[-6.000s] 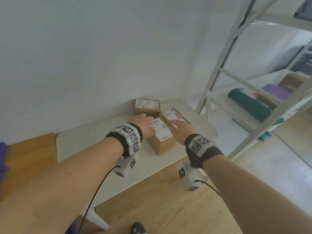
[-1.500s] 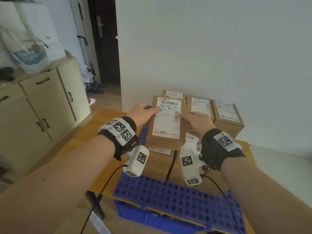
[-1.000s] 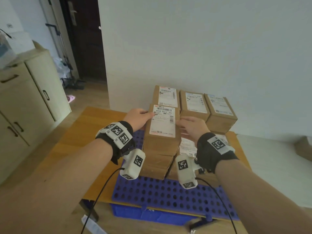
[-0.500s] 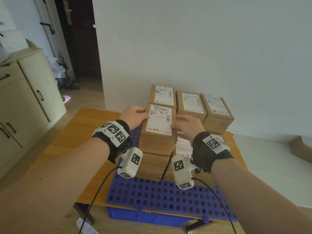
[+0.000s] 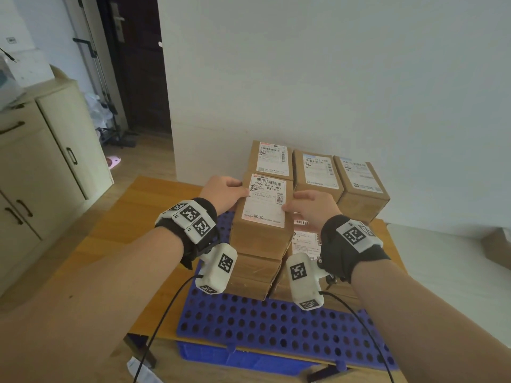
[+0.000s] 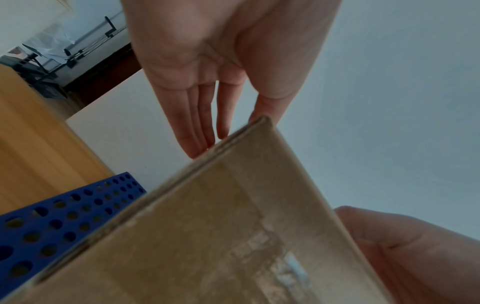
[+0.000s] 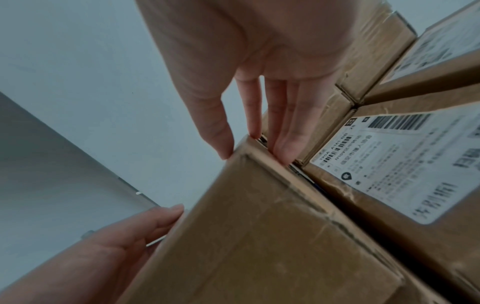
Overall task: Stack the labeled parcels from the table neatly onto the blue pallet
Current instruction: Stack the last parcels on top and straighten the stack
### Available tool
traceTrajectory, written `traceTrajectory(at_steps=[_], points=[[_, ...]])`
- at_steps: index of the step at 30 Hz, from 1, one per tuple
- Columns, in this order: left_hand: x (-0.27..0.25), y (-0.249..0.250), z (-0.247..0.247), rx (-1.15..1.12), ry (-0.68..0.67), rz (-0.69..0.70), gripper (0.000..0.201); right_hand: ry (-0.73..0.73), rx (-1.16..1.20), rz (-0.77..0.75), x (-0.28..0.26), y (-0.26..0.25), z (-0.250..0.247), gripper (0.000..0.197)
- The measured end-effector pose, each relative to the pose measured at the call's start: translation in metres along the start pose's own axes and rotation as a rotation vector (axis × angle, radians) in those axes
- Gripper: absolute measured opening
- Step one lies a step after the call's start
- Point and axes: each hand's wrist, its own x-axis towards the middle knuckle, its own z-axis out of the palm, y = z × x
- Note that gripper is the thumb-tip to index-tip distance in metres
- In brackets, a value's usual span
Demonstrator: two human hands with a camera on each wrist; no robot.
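Note:
A brown labeled parcel (image 5: 265, 205) sits on top of the front-left stack on the blue perforated pallet (image 5: 271, 324). My left hand (image 5: 224, 193) grips its left side, thumb over the top edge. My right hand (image 5: 309, 207) grips its right side the same way. In the left wrist view straight fingers (image 6: 197, 123) lie along the parcel (image 6: 221, 236) above the pallet (image 6: 64, 209). In the right wrist view fingers (image 7: 285, 133) reach down between the parcel (image 7: 272, 236) and a lower neighbouring parcel (image 7: 389, 164).
Three labeled parcels (image 5: 315, 172) form the back row against the white wall. The pallet lies on a wooden platform (image 5: 132, 230). A cream cabinet (image 5: 41, 161) stands left and a dark doorway (image 5: 138, 64) behind. The white table (image 5: 456, 272) at right holds another parcel (image 5: 497, 244).
Both hands took a parcel from the white table, carried it left to the pallet and lowered it onto the front-left stack. Over the last half second it has barely moved.

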Motion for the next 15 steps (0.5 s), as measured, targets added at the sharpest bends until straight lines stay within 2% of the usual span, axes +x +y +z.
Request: traceTrajectory(at_steps=[15], points=[[0.001, -0.001, 0.011, 0.067, -0.031, 0.026, 0.036, 0.031, -0.036, 0.001, 0.002, -0.001, -0.004, 0.047]])
